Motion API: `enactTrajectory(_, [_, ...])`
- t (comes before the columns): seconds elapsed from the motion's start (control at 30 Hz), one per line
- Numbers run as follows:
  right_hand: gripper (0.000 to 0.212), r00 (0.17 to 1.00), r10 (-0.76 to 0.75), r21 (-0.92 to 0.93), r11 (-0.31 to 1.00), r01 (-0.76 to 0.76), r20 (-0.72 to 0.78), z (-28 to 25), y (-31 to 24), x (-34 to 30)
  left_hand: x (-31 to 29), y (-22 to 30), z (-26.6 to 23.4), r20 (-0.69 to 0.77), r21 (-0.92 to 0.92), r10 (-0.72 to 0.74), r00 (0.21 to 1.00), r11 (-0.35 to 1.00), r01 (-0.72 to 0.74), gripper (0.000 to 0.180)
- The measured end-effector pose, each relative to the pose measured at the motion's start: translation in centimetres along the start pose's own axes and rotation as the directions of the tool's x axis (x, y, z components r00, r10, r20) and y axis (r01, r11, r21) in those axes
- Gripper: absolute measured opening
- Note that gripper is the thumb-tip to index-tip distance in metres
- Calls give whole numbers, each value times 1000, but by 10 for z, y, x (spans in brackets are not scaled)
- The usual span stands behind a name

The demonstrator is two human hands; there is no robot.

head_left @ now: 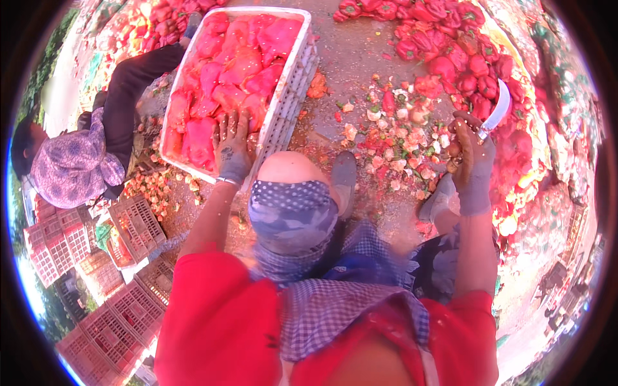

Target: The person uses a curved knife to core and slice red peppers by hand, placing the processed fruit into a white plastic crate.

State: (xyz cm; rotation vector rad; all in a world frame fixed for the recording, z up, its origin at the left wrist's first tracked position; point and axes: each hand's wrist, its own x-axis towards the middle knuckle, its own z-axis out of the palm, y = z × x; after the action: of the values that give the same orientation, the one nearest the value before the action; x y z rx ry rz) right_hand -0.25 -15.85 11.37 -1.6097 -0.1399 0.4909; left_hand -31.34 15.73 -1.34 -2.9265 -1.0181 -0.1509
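My left hand [233, 145], in a grey glove with bare fingers showing, lies spread on the red peppers [225, 77] that fill a white plastic crate [299, 71]. Many of these peppers look cut and flattened, with pale seeds scattered over them. In my right hand [473, 157], also gloved, is a knife [497, 110] with a curved, sickle-like blade pointing up and away from me. The knife's handle is mostly hidden by the palm and fingers. That hand hovers beside my right knee, over the edge of a heap of whole red peppers [473, 67].
Cut pepper cores [402, 138] litter the ground between my feet and the heap. Another person [80, 154] in a purple patterned top sits at the left, legs stretched toward the crate. Several empty-looking slatted crates [116, 321] stand at the lower left.
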Motion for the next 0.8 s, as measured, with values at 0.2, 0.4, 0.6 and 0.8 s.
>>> enactTrajectory(0.2, [30,981,8,48,999,1,-192,-32,-11,18,3,-19,28,-14,-23,112,994,993,-113,62])
enactTrajectory(0.4, [24,954,108,315,949,-15,-281,-42,0,23,3,-30,54,-18,111,141,990,984,-138,61])
enactTrajectory(0.6, [17,961,141,360,932,-47,-239,-56,7,4,3,-61,95,15,396,214,977,896,-202,68])
enactTrajectory(0.8, [16,896,66,336,937,95,-439,-137,27,-8,40,-92,71,158,-16,388,908,920,-391,66])
